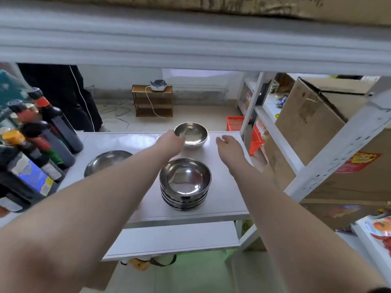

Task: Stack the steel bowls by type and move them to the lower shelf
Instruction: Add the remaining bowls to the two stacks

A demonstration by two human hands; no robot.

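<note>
Nearest the person, a lower shelf (pixel 173 240) is sitting empty-looking and white just under the front edge of the shelf board they're working on. Both bare forearms are stretching out over that board, the white shelf (pixel 224 199), so everything is happening at arm's length.

First thing on it, near the front and a bit right of centre, a stack of steel bowls (pixel 185 183) is standing upright, several nested together, shiny side up. Nobody is touching it. Off to the left, a wider, shallower steel dish (pixel 105 160) is lying on its own, partly hidden behind the left forearm.

Further back, the left hand (pixel 170 142) is reaching to a single steel bowl (pixel 191 134) sitting near the far edge. The fingers are lying against its left rim, but I honestly can't tell if they're actually gripping it or just touching. The right hand (pixel 229 144) is hovering just to the right of that bowl, fingers loosely spread and holding nothing, not in contact with it.

Along the left side, a bunch of dark sauce bottles (pixel 48 132) with red and orange caps is crowding the edge. To the right, a big cardboard box (pixel 317 127) is sitting on the next rack. Way in the back, a small wooden rack (pixel 152 101) is standing on the floor by the wall, and a red plastic basket (pixel 236 123) is peeking out behind the far bowl.
</note>
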